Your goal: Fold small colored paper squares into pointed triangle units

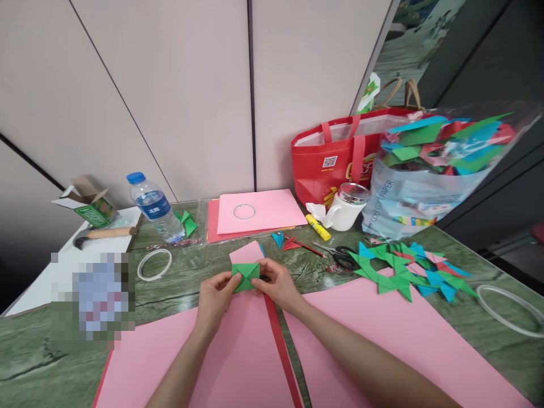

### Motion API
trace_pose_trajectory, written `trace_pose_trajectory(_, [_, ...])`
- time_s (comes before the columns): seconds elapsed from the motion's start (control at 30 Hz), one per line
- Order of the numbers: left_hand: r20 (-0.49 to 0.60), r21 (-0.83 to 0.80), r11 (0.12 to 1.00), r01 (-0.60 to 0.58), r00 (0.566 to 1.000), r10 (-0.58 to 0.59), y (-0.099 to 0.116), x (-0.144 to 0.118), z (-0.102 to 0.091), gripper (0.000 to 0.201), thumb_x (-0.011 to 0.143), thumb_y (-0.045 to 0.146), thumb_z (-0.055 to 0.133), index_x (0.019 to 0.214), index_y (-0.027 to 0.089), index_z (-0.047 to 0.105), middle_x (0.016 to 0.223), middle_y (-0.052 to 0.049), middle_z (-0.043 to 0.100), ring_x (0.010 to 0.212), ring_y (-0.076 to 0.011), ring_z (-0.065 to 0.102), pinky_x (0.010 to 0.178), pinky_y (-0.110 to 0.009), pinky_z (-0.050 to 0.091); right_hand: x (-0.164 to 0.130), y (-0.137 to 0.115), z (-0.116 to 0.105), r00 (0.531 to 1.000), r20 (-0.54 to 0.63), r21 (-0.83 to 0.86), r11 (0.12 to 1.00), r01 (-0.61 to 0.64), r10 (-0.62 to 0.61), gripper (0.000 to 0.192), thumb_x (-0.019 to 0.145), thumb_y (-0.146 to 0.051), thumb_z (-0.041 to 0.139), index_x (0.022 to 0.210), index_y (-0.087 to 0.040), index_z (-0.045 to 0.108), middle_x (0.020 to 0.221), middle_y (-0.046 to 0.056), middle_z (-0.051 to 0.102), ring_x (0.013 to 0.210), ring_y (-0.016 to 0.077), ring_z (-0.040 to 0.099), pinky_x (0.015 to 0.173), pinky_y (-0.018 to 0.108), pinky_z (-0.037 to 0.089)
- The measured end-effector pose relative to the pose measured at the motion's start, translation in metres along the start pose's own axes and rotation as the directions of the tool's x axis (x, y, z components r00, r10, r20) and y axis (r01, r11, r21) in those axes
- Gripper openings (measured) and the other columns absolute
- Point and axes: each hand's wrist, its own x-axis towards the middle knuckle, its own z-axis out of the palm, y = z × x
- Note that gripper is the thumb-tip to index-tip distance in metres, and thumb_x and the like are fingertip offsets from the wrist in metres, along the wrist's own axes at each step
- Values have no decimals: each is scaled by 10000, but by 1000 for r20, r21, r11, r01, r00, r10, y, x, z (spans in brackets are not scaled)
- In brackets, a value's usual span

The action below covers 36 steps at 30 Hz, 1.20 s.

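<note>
Item: one green folded paper point(246, 276), creases meeting near its middle, raised just over the near pink sheets at the centre of the table.

Hands: my left hand point(217, 296) pinches its left edge, thumb on the near face; my right hand point(277, 282) pinches the right side likewise. Gripping from both sides probably keeps the small piece flat and the folds pressed shut.

Just beyond: small pink paper point(245, 253), close enough, I judge, to take up without stretching.

Far centre: blue and red folded pieces point(284, 240), red pencil point(312, 248), scissors point(343, 256) and yellow glue stick point(318, 227), seemingly grouped within my right hand's reach.

Right: folded-paper rings point(394, 279), partly over the right pink sheet point(382, 340), apparently laid aside from the working spot.

Far left: water bottle point(158, 208), standing upright, well apart from my hands.
</note>
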Motion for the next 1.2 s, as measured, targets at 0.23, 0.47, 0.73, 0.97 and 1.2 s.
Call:
trace_pose_trajectory(0.23, [28, -10, 1000, 20, 999, -19, 2, -1, -3, 271, 612, 375, 646, 681, 113, 651, 308, 28, 533, 248, -94, 432, 281, -183, 348, -4, -1, 2, 966, -123, -328, 928, 178, -229, 300, 649, -183, 628, 945, -214, 587, 752, -4, 523, 560, 87, 469, 422, 165, 389])
trace_pose_trajectory(0.47, [35, -189, 981, 47, 999, -41, 4, -3, -2, 204, 558, 259, 714, 690, 111, 661, 555, -29, 682, 509, -179, 641, 522, -260, 537, -6, 0, 4, 993, -52, -181, 979, 97, -108, 140, 775, -248, 490, 872, -187, 571, 489, -44, 500, 392, 94, 500, 397, 200, 439])
trace_pose_trajectory(0.73, [53, -250, 968, -6, 998, 19, 5, -2, -3, 162, 571, 210, 711, 705, 125, 679, 621, -35, 702, 617, -199, 663, 654, -299, 546, -6, -3, 3, 971, -38, -223, 950, 220, -234, 120, 730, -225, 561, 834, -192, 612, 864, 36, 584, 612, 112, 575, 518, 213, 487])
trace_pose_trajectory(0.97, [74, -189, 975, -114, 989, 130, 6, -5, 0, 197, 615, 243, 681, 790, 153, 696, 861, -66, 701, 748, -224, 658, 740, -341, 528, -5, -7, 3, 941, -100, -231, 928, 294, -323, 128, 768, -245, 538, 816, -222, 654, 854, 37, 547, 619, 108, 556, 525, 228, 498])
trace_pose_trajectory(1.2, [47, 84, 879, -470, 883, 467, 1, -5, 0, 114, 694, 212, 612, 762, 211, 703, 876, -48, 695, 843, -206, 628, 743, -326, 514, -8, -11, 3, 921, -62, -238, 902, 361, -385, 110, 704, -214, 623, 800, -245, 669, 872, 34, 539, 750, 135, 559, 595, 235, 504])
